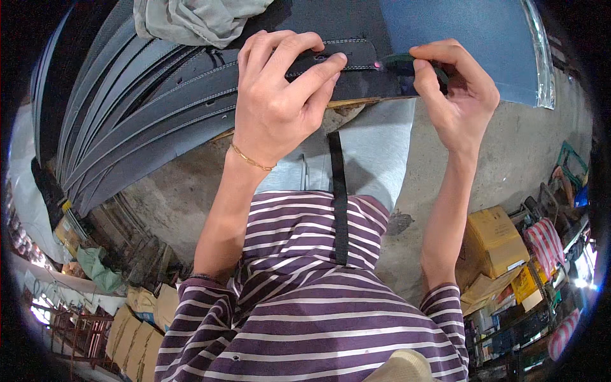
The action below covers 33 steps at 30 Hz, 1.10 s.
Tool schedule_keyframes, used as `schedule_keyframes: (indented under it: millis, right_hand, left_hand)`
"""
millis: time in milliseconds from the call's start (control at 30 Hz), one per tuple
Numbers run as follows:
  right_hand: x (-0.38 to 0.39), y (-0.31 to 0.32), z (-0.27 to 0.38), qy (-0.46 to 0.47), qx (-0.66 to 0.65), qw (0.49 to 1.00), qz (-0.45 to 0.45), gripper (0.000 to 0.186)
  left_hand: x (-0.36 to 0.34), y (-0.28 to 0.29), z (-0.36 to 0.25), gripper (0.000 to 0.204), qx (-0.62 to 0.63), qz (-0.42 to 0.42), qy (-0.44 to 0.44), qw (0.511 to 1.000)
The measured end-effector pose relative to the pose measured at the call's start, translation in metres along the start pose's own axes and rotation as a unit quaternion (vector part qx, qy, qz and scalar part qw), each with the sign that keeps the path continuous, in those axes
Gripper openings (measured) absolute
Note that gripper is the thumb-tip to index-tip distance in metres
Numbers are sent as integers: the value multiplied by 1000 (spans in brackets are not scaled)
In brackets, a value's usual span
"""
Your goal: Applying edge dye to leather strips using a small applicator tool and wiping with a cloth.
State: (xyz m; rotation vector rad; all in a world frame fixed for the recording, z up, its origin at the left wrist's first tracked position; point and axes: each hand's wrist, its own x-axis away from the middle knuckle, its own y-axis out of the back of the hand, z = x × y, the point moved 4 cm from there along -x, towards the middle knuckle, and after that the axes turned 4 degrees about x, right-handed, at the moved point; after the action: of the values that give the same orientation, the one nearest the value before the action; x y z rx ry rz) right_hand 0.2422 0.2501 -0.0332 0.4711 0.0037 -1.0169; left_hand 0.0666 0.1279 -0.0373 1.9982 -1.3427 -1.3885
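Observation:
Several black straps [197, 90] with pale stitching along their edges, like belts, fan out from the left across the dark worktop. My left hand [277, 95], with a gold chain bracelet at the wrist, bends its fingers over the strap ends, thumb and fingertips on the front strap. To its right, my right hand [455, 89] pinches thumb and forefinger together beside a thin, dark, greenish piece [400, 60] at the strap's end. Exactly what that piece is cannot be made out. A small pink spot shows at the strap's tip, between my hands.
A crumpled grey cloth [194, 20] lies at the back of the worktop. A blue sheet [468, 38] with a shiny clear edge covers its right side. Cardboard boxes [493, 245] stand on the floor to the right, and flattened cardboard [130, 340] leans at lower left.

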Motion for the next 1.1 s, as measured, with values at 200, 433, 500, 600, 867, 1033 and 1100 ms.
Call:
schedule_keyframes:
  millis: [200,433,500,600,867,1033,1100]
  right_hand:
    - [-2,-3,2,28,25,999,7,10]
    - [-1,1,0,16,7,1000,7,11]
    - [-1,1,1,14,7,1000,13,11]
    - [-1,0,0,20,16,999,20,11]
    - [-1,0,0,15,-3,1000,13,11]
    - [-1,0,1,37,26,999,22,11]
    - [-1,0,-1,2,-16,1000,4,11]
  left_hand:
    - [0,2,0,26,-3,7,6,1000]
    - [0,0,1,25,-3,1,4,1000]
    - [0,0,1,25,-5,2,4,1000]
    - [0,0,1,25,-5,2,6,1000]
    - [3,-4,5,21,1,-15,-4,1000]
    - [3,-4,4,20,-2,-14,-3,1000]
    - [3,-4,4,20,-3,-16,-5,1000]
